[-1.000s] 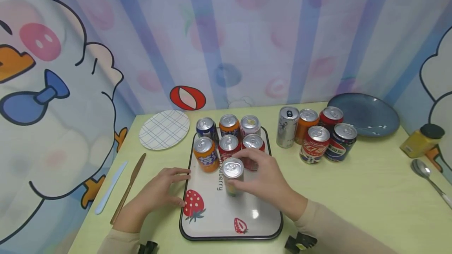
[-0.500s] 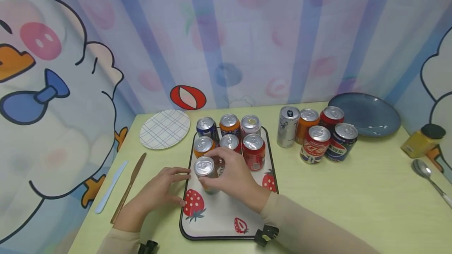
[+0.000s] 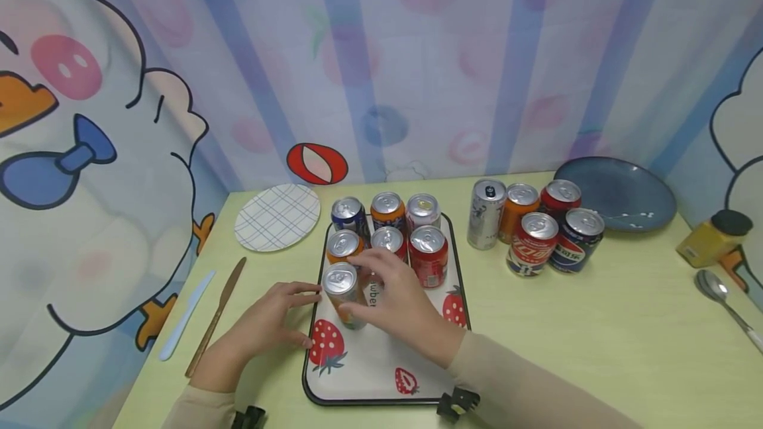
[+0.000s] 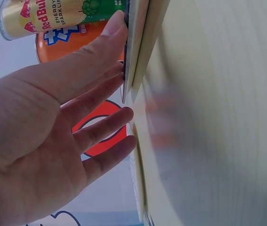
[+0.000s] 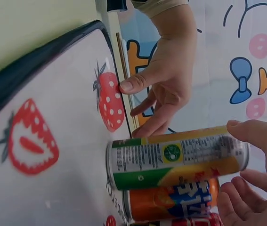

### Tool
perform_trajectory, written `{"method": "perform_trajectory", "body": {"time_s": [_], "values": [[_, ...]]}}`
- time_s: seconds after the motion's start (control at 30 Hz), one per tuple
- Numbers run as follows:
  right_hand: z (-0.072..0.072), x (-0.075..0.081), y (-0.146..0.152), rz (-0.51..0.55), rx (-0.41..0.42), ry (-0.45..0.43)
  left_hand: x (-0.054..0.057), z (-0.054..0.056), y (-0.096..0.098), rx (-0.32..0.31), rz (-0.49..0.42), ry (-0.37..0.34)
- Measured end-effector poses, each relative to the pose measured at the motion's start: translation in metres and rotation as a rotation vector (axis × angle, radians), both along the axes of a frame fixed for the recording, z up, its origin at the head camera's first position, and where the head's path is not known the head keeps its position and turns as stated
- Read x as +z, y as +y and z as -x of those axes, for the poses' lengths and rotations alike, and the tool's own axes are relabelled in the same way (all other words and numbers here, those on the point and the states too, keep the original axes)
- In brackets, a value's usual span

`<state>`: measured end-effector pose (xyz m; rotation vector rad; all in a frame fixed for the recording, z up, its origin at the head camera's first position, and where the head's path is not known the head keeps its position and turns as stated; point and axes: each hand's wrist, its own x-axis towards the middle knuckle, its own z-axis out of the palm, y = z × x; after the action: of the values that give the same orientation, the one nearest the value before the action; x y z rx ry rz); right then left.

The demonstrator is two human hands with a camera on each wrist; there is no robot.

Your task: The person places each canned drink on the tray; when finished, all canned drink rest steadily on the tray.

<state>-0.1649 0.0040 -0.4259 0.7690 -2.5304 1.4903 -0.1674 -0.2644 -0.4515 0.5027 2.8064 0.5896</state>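
A slim Red Bull can (image 3: 347,300) stands upright at the left side of the strawberry-print tray (image 3: 357,386), in front of an orange soda can (image 3: 344,247). My right hand (image 3: 405,300) is at its right side, thumb and fingers loosely spread around its upper part. In the right wrist view the thumb tip overlaps the top end of the Red Bull can (image 5: 180,157); whether it still touches is hard to tell. My left hand (image 3: 268,323) rests at the tray's left edge, fingers relaxed, with its thumb (image 4: 88,59) against the rim.
Several soda cans form two rows at the tray's back. More cans (image 3: 532,243) cluster right of it, near a dark blue plate (image 3: 614,190). A yellow bottle (image 3: 709,243) and spoons (image 3: 724,300) lie far right; a checked plate (image 3: 278,217) and two knives (image 3: 217,313) are left.
My right hand has carried the Red Bull can left across the tray from in front of the middle column. Its fingers have since loosened slightly rightward. The left hand has stayed still.
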Motion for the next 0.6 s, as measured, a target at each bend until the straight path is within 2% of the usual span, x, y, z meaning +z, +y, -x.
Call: {"method": "perform_trajectory", "body": {"time_s": [0.17, 0.27, 0.47, 0.6], "values": [[-0.005, 0.001, 0.028, -0.003, 0.004, 0.058, 0.001, 0.0, 0.001, -0.009, -0.004, 0.001], [-0.007, 0.003, 0.052, -0.017, -0.02, 0.112, 0.002, 0.0, 0.001, -0.021, -0.007, 0.013], [-0.011, -0.005, 0.109, -0.09, -0.107, 0.198, -0.001, -0.001, -0.001, -0.016, -0.02, 0.012], [-0.007, -0.012, 0.149, -0.126, -0.193, 0.276, -0.002, 0.0, 0.0, -0.012, -0.028, 0.01]]}}
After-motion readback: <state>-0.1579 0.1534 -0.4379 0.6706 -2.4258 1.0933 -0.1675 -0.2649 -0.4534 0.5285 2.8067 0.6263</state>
